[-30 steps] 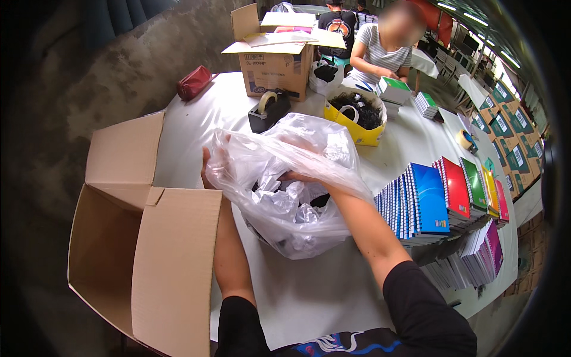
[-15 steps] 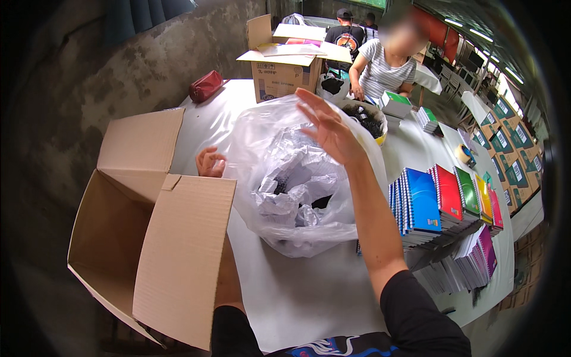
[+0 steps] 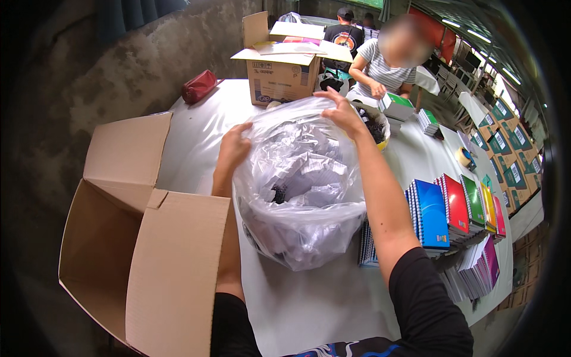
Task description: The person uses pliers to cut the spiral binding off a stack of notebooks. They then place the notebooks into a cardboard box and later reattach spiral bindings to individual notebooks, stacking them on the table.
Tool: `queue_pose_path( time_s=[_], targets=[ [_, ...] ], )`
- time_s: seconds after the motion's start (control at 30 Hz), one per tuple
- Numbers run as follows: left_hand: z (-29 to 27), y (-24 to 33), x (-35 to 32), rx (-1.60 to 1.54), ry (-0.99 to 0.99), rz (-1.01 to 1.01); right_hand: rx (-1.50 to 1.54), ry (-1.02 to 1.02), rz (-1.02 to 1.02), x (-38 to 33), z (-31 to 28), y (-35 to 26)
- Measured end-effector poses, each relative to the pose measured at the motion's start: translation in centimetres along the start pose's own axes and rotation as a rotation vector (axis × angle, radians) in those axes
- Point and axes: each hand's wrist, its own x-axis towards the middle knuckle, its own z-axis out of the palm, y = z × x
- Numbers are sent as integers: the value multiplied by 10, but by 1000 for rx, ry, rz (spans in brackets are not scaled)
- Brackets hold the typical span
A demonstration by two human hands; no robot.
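Head view: white table (image 3: 309, 312) bears the open clear plastic bag (image 3: 300, 235), crumpled paper (image 3: 321, 169) inside. Left hand (image 3: 237, 144) grasps its rim; right hand (image 3: 345, 114) meets the far rim, whether gripping, cannot tell. Best practice: raise both sides evenly, film unstrained. Versus half a second earlier, both hands have reached the rim.

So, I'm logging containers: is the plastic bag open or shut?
Open: the plastic bag gapes, left hand and right hand at its rim, crumpled paper inside.
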Motion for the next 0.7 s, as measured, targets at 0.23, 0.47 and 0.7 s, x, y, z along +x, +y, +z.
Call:
queue_pose_path(
  time_s=[0.23,0.47,0.7],
  targets=[
    [53,-63,-45,-1554,-361,-756,385,116,487,-58,11,131],
    [22,-28,-84,-1160,222,-583,219,385,372,-71,5,83],
    [-27,49,-132,-487,108,185,-409,315,-82,-138,-2,-55]
  ],
)
